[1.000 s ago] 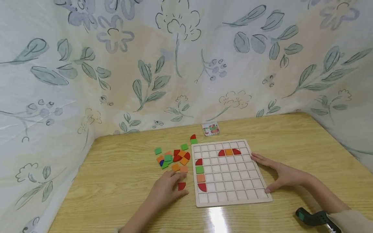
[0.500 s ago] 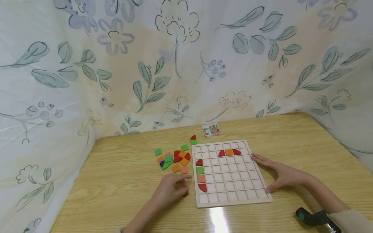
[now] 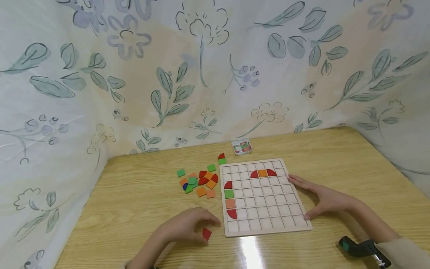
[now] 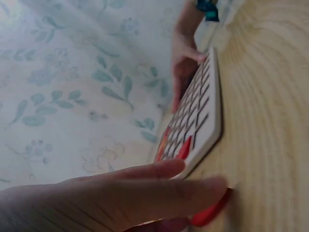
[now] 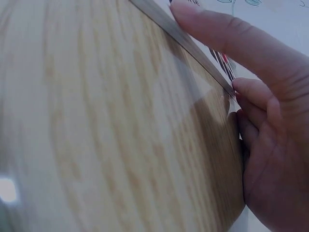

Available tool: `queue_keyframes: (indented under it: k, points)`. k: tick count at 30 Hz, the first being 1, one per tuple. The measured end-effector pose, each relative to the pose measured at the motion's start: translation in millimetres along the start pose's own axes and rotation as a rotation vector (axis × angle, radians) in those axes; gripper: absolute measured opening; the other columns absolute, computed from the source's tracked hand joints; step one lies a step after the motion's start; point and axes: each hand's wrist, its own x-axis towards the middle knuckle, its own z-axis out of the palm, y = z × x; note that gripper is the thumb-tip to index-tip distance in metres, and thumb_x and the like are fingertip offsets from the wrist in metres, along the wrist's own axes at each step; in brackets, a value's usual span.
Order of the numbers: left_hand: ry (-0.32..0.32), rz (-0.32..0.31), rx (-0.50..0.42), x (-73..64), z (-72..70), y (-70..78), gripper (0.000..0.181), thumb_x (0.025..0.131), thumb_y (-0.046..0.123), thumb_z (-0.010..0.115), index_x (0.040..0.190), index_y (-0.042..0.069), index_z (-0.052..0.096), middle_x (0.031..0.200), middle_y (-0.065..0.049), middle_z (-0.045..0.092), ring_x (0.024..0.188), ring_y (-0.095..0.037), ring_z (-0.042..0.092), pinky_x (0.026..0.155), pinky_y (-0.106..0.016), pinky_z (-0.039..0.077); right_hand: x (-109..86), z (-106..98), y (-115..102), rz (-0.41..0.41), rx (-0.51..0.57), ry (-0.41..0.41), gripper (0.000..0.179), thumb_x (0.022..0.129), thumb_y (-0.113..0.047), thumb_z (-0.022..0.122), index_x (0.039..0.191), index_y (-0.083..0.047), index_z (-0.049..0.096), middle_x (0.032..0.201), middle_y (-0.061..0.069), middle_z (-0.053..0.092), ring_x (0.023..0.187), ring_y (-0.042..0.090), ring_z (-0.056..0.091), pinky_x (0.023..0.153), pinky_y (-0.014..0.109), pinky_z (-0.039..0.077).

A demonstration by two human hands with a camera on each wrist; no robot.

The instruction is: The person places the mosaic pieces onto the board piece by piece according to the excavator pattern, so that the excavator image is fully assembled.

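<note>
In the head view my left hand [image 3: 188, 226] is curled over the table, left of the board's near corner. It holds a red quarter-circle tile [image 3: 206, 234] by the thumb and fingers. In the left wrist view this red tile [image 4: 211, 210] shows under the thumb, partly hidden. My right hand [image 3: 329, 200] rests spread along the right edge of the wooden grid board [image 3: 268, 234], fingertips near its far part and thumb at the near corner. Red, green and salmon tiles fill part of the board's left column; two red quarter-circles flank an orange square [image 3: 262, 173] near the top.
Loose green, orange, salmon and red tiles, one with blue, make a pile [image 3: 198, 183] left of the board. A red and a green tile [image 3: 222, 161] lie at its far left corner. A small pattern card [image 3: 242, 147] lies beyond it, near the floral cloth [image 3: 201, 74].
My left hand has come nearer to me along with the red quarter-circle tile, which has turned. My right hand and the board stay where they were.
</note>
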Motion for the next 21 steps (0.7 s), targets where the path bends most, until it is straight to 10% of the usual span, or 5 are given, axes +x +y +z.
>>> queue_keyframes:
  k: [3,12,21]
  points:
    - [0.049,-0.018,0.01,-3.4,5.4,-2.5,0.032,0.079,0.021,0.073,0.11,0.024,0.065,0.102,0.017,0.061,0.092,-0.001,0.053,0.084,-0.022,0.045,-0.6,-1,0,-0.001,-0.004,0.0,0.104,0.066,-0.025,0.082,0.147,-0.007,0.019,0.152,0.023,0.005,0.129,-0.02,0.0,0.091,-0.003,0.008]
    - [0.516,-0.271,0.212,13.0,21.0,-4.1,0.035,0.079,0.039,0.07,0.105,0.016,0.067,0.075,0.008,0.051,0.065,-0.006,0.044,0.056,-0.021,0.04,-1.6,-2,-1,0.02,0.005,-0.001,0.105,0.066,-0.024,0.082,0.148,-0.009,0.018,0.152,0.022,0.005,0.128,-0.021,0.0,0.09,-0.004,0.009]
    - [0.254,-0.131,-0.032,-1.7,0.8,-23.4,0.054,0.08,0.02,0.073,0.13,0.025,0.054,0.118,0.01,0.059,0.114,-0.014,0.05,0.098,-0.039,0.04,0.1,-2,-4,0.011,0.033,-0.013,0.104,0.066,-0.024,0.081,0.147,-0.007,0.019,0.152,0.023,0.004,0.128,-0.021,0.0,0.091,-0.003,0.008]
